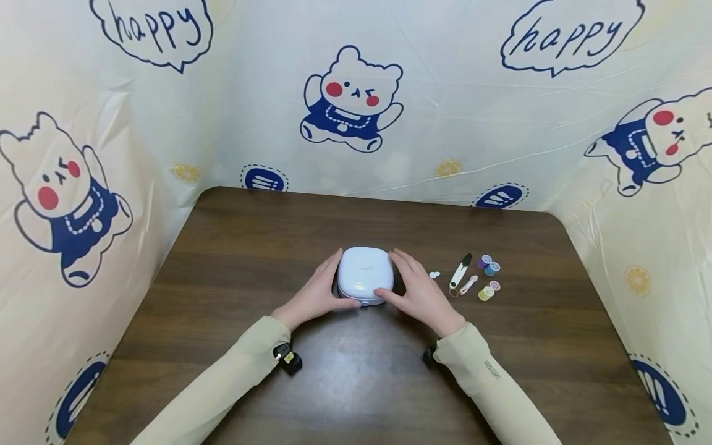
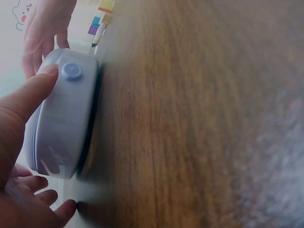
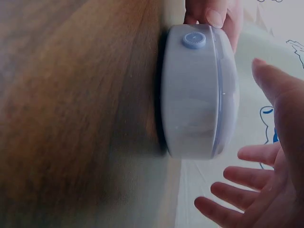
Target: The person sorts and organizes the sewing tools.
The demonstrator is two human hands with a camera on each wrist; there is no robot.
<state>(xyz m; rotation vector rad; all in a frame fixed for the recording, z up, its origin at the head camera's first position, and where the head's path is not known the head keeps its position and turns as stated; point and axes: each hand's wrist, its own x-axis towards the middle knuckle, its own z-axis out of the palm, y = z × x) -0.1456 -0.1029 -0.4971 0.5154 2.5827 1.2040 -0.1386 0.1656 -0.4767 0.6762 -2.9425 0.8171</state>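
Case, pale, one: on the worktop, centred before you; lid mark too small to read. Your left grip: fingers apart, thumb at case front. Your right grip: fingers apart, alongside. Backdrop: "happy" twice. Right sleeve: print illegible.

1. My left wrist feed sits sideways: a pale, rounded case rests on the brown wooden table.
2. I have the left hand beside it, thumb tip at the case's front, right next to the round bluish button.
3. Its fingers spread near one end.
4. At the other end I see the right hand.
5. Past that, blurred: small yellow, blue and purple items, and a slim dark-tipped tool.
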